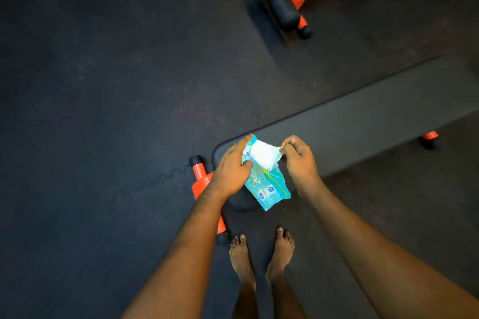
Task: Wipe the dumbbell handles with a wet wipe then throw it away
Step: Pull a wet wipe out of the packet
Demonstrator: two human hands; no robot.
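White crumpled wet wipe (263,155) bulges from teal pack (270,189), right hand (298,159) fingers pinching it, left hand (230,171) gripping the pack.

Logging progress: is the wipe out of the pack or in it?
Partly out: the wipe bunches at the mouth of the pack, right hand pinching its end, left hand holding the pack. Fully free: cannot tell.

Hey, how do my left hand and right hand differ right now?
The left hand grips the turquoise wipes pack by its side; the right hand pinches the white wet wipe sticking out of its top. The left hand's fingers lie fairly flat along the pack, while the right hand's bunch into a tight pinch. Both are above the end of the black bench.
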